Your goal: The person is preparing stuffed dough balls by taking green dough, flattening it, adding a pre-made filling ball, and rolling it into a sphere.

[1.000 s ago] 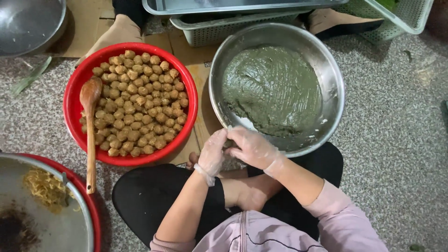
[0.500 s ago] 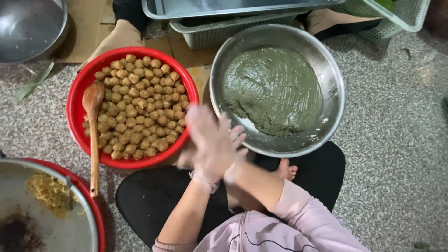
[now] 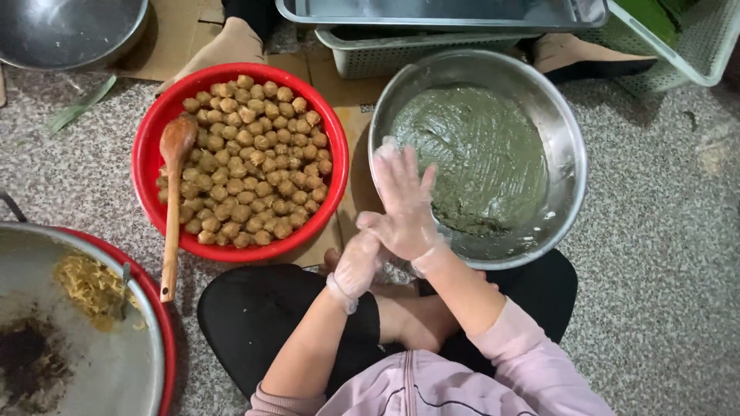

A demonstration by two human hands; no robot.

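Left hand: gloved left hand (image 3: 356, 266), in thin clear plastic, sits just below the near-left rim of the steel bowl (image 3: 574, 166); its fingers curl loosely against the heel of the other hand, and whether anything lies inside the curl cannot be told.
Right hand: gloved right hand (image 3: 405, 202) stands upright with fingers spread wide and flat, gripping nothing, its fingertips overlapping the steel bowl's left rim.
Far left of the bowl: a large metal pan (image 3: 100, 370) with a red edge, holding yellow shreds (image 3: 89, 285) and a dark residue (image 3: 27, 358).
Left of the bowl: a wooden spoon (image 3: 173, 192) lies with its head in the red basin and its handle over the basin's near rim.
Just left of the bowl: red basin (image 3: 146, 162), nearly touching the steel bowl, filled with small round brown balls (image 3: 250, 166).
Inside the bowl: green paste (image 3: 474, 154), smeared flat across the bottom, with a rougher clump near the front.
Behind the bowl: a pale slatted crate (image 3: 401, 50) with a metal tray (image 3: 432, 11) on top, and cardboard (image 3: 181, 31) under it.
Right of the bowl: speckled stone floor (image 3: 663, 223) and the corner of a white basket (image 3: 697, 42).
Below the bowl: the person's crossed legs in black (image 3: 254, 316) and a pink sleeve (image 3: 532, 362).
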